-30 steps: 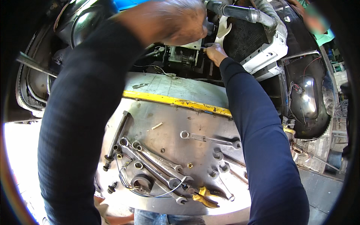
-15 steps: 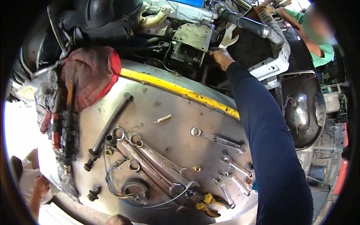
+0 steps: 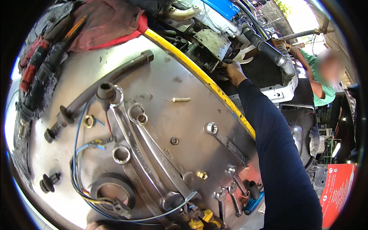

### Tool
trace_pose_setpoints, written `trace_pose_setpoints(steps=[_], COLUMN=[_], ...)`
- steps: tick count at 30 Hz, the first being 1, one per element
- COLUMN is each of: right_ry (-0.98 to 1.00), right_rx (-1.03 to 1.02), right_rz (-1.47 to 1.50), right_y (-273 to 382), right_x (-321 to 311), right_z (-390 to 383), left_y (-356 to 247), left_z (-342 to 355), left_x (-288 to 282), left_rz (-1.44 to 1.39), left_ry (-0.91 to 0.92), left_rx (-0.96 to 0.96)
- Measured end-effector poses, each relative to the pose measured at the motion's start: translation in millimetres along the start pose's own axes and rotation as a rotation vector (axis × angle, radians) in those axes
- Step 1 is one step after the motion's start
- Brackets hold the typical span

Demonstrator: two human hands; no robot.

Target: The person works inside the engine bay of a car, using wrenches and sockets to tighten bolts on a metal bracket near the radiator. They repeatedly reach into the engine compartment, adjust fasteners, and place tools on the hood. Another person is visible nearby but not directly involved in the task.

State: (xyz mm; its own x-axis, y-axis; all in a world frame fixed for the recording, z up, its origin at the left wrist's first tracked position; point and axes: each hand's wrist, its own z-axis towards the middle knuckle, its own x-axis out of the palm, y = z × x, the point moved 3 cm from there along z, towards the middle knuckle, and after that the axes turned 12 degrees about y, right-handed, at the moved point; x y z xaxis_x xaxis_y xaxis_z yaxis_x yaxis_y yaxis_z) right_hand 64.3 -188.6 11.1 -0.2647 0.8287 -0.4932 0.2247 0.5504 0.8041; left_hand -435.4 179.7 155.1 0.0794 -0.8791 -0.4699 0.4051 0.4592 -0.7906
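Left hand [image 3: 96,226], probably the sliver far below the bracket [image 3: 213,42], has left it, its grip unreadable; work there now looks one-handed, right hand [image 3: 234,72] curled, whether grasping anything unclear, just right of the bracket beside the spanner [image 3: 240,57].

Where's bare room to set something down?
Bare metal shows between the red cloth and the long bolt, and between the pale pin and yellow strip. The lower middle is crowded: wrenches, wires, black ring and pliers.
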Motion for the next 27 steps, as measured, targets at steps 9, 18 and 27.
trace_pose_setpoints(steps=[9,18,27], right_ry=[-0.012,-0.179,-0.117], right_rx=[-0.085,0.004,0.044], right_rz=[-0.098,-0.157,-0.104], right_y=[5,8,-8], right_x=[1,6,2], right_z=[-3,-12,4], left_y=[-14,-17,-19], left_z=[-8,-12,-12], left_x=[14,23,23], left_rz=[0.007,-0.019,0.002], left_ry=[-0.214,-0.349,-0.333], left_rx=[-0.15,-0.239,-0.305])
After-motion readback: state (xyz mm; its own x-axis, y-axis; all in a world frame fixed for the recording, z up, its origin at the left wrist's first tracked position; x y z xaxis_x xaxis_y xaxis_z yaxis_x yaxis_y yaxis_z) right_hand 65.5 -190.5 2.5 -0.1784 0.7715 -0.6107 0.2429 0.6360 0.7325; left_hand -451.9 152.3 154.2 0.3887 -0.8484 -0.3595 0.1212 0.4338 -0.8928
